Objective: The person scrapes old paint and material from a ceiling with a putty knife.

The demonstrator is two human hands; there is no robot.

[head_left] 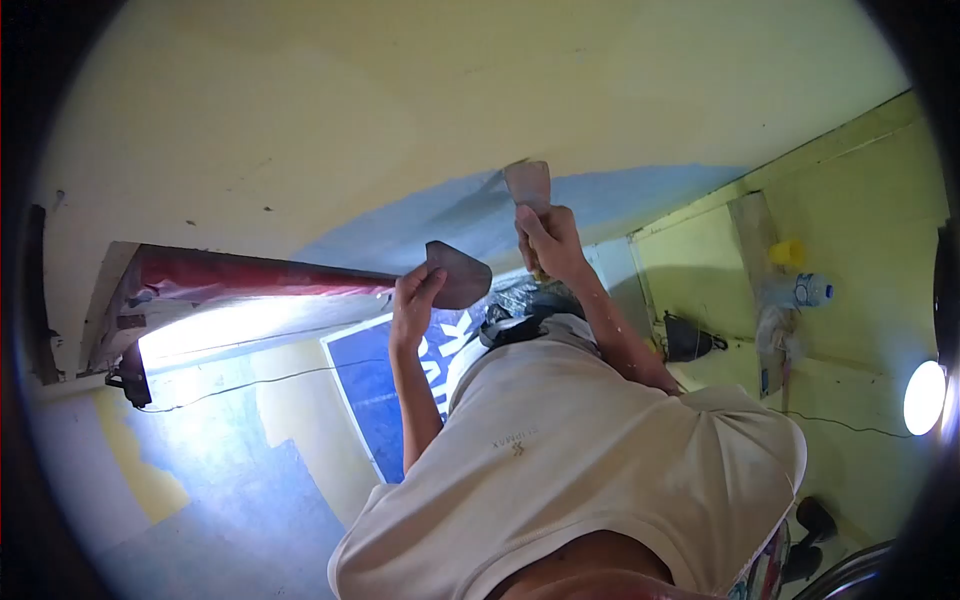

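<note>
My right hand [551, 244] is wrapped round the handle of a putty knife [529, 186]. Its flat blade points up, with the edge against the cream wall surface [400, 110], at the border of a blue-grey patch [430, 212]. My left hand [413, 300] pinches a second broad scraper [459, 277] with a dark blade. That blade is held lower and to the left, close to the right forearm but apart from it. The fingers cover the left scraper's handle end, so its shape there is hidden.
On the left a red-faced opening edge [250, 275] sits above bright light. A blue sign [375, 385] with white letters is below. To the right are a yellow cup [787, 252], a plastic bottle [812, 290], a black pouch-like thing [690, 338] and a bright lamp [924, 398].
</note>
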